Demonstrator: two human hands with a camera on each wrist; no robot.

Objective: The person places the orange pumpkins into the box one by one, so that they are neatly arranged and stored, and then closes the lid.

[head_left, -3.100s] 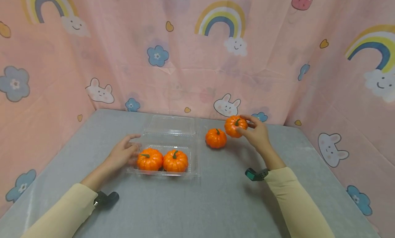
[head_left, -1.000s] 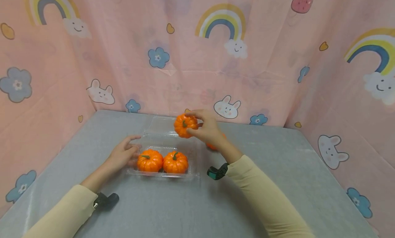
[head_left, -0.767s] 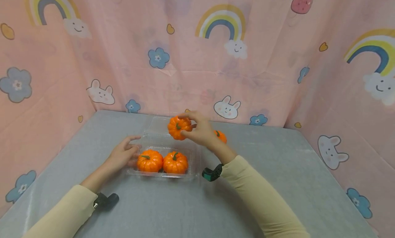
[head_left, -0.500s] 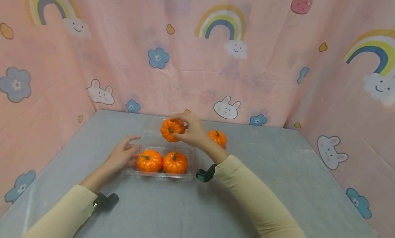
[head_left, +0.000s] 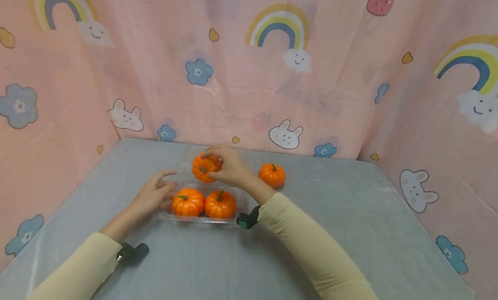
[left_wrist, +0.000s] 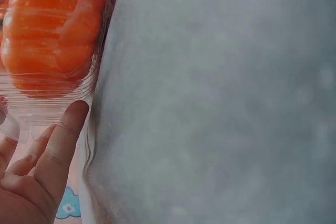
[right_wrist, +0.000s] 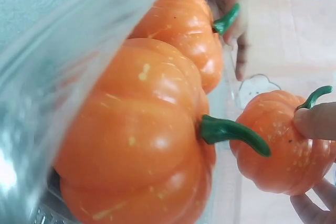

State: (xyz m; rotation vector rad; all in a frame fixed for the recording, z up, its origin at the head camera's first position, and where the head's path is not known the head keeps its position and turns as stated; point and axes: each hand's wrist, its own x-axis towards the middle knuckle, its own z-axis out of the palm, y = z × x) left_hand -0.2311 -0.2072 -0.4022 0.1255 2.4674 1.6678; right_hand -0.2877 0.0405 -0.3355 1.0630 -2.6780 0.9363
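In the right hand (head_left: 231, 167), a pumpkin (head_left: 200, 165) faces the person stem-first.

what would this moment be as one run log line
right hand: holds pumpkin | left hand: at left of box | open box: two pumpkins inside | table: one pumpkin right of box

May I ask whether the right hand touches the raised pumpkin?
Touching: the right hand holds the raised pumpkin; the right wrist view shows its thumb pressed beside the stem.
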